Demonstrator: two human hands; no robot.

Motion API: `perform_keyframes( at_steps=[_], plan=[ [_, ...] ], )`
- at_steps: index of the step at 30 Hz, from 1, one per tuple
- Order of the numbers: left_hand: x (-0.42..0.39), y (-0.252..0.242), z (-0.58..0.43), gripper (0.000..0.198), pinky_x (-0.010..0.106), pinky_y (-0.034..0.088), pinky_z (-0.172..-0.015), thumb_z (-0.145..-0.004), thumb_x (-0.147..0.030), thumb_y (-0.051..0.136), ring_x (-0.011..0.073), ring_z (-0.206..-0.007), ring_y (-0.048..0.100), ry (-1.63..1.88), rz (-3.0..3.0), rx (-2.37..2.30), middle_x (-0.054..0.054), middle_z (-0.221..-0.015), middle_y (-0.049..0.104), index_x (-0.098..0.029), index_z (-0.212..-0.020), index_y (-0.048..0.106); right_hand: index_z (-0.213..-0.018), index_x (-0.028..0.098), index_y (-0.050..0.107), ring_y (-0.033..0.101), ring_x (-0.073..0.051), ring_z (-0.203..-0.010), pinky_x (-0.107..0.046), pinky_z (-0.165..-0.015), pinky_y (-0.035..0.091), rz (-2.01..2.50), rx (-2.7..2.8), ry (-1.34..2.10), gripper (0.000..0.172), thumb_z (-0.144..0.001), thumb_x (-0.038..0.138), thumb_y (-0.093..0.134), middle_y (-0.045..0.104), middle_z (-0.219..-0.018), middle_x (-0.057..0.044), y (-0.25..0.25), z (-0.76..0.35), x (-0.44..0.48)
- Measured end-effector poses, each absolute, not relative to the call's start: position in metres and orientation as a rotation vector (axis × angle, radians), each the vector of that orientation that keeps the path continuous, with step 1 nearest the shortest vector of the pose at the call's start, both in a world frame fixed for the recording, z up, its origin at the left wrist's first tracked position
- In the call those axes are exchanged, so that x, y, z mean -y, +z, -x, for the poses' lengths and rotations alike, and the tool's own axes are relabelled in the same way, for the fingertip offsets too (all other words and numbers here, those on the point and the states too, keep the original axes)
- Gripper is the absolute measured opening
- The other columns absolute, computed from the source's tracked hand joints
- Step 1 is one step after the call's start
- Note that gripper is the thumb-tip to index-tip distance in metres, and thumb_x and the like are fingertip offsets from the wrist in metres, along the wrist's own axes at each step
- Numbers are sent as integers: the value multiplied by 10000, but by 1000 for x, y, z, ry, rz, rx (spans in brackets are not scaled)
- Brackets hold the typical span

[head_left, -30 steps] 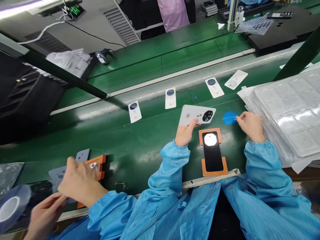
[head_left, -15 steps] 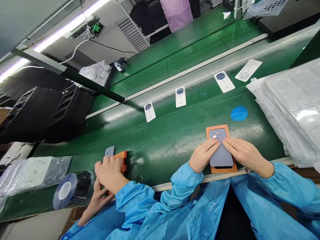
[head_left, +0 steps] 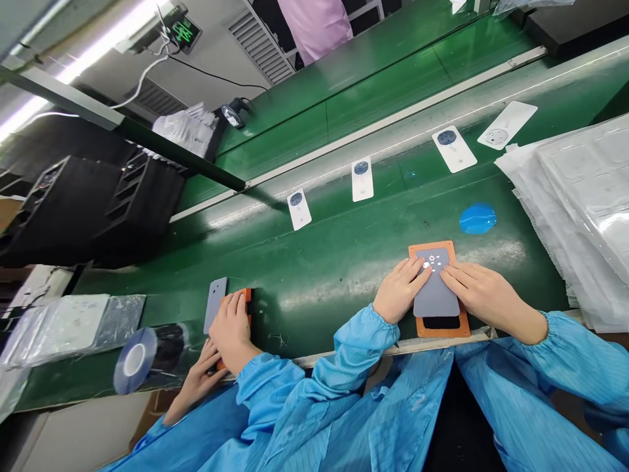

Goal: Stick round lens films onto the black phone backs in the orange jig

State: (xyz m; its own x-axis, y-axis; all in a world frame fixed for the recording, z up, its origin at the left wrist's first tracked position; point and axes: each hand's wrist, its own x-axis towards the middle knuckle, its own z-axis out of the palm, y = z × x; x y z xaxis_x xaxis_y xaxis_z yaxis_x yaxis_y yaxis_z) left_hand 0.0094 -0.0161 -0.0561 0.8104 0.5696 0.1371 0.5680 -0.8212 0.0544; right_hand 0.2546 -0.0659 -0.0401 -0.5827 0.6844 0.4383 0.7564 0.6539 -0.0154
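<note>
A grey phone back cover (head_left: 435, 295) with several camera holes at its far end lies over an orange frame-shaped fixture (head_left: 459, 326). The cover sits a little toward the far end, so a dark opening shows at the fixture's near side. My left hand (head_left: 399, 288) grips the cover's left edge, fingertips on its face near the holes. From the other side, my right hand (head_left: 484, 296) holds the right edge, its fingers stretched over the surface and thumb hidden. A blue oval film piece (head_left: 478, 218) lies beyond my right hand on the green bench (head_left: 319, 269).
At left, a co-worker's hands (head_left: 230, 328) work at another orange fixture (head_left: 244, 295) beside a grey cover (head_left: 214, 305). Several white cards with round camera-area pieces, such as this card (head_left: 362, 187), lie along the back. Clear plastic trays (head_left: 590, 177) are stacked at right. A tape roll (head_left: 136, 360) stands at left.
The cover has slid slightly away from me over the fixture, baring more of the opening at the near end. Both my hands stay on it. The co-worker's hands shifted off the other grey cover.
</note>
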Motion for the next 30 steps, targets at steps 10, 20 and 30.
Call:
perform_keyframes(
  at_steps=[10,20,30],
  plan=[
    [32,-59,-20,372,551,467,-1202,-1004,-182,525,351,-1515,452,174,-2934,-1043,218,-1588,495,-178,-1366,614,-1435,-14,557,560,-367,-1393,-538,-1168,471,1292,2517,-69,477,-984,89,440,579,-1484,-257,-64,-244,70],
    [55,-47,-15,596,616,375,-1239,-881,-203,610,415,-1531,398,90,-2741,-1023,270,-1630,406,-104,-1464,532,-1492,-26,496,504,-378,-1437,-542,-1210,425,1320,2532,46,614,-886,70,468,542,-1523,-253,-57,-247,93],
    [-1,-56,-21,632,459,484,-1161,-830,-407,817,289,-1312,635,853,-1691,-961,158,-1372,683,-179,-1376,595,-1296,289,727,722,-255,-1189,-439,-1054,604,1139,1636,695,338,-1021,198,555,741,-1302,-36,-41,-263,72]
  ],
)
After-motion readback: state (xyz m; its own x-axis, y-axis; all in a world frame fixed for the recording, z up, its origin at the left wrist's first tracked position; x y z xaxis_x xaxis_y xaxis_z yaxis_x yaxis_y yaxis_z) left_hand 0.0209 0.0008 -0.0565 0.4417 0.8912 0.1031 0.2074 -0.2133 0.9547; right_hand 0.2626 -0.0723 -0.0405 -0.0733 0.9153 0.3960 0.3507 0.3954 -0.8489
